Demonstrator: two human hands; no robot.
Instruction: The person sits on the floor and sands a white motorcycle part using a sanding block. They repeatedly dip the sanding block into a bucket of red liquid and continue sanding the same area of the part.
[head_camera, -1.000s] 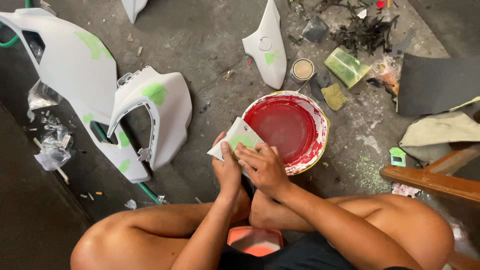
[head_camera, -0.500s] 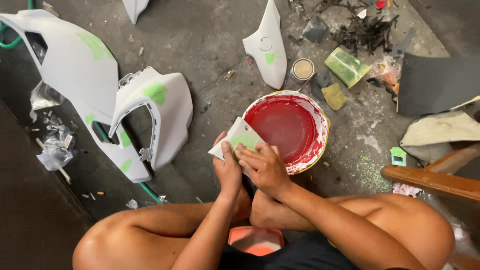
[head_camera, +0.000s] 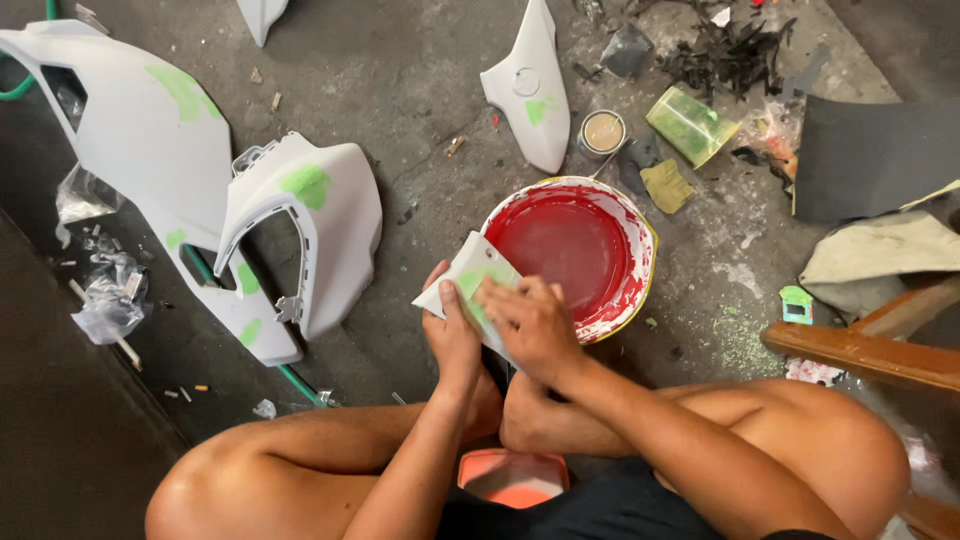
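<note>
Left hand (head_camera: 452, 335): gripped the white panel (head_camera: 470, 285) from below.
Right hand (head_camera: 530, 322): fingers pressed flat on the panel's green patch.
Bowl (head_camera: 570, 245): red, just behind.

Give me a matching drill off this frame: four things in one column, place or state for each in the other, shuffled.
Things:
1. small white panel
2. red basin
3. small round tin
4. large white panel with cutout

Places or states:
A. on the floor left of the hands, green patch near its top
B. held by the left hand, right hand pressed on it
C. on the floor beyond the basin, top open
D. on the floor just beyond the hands, red inside

Pairs: 1-B, 2-D, 3-C, 4-A
</note>
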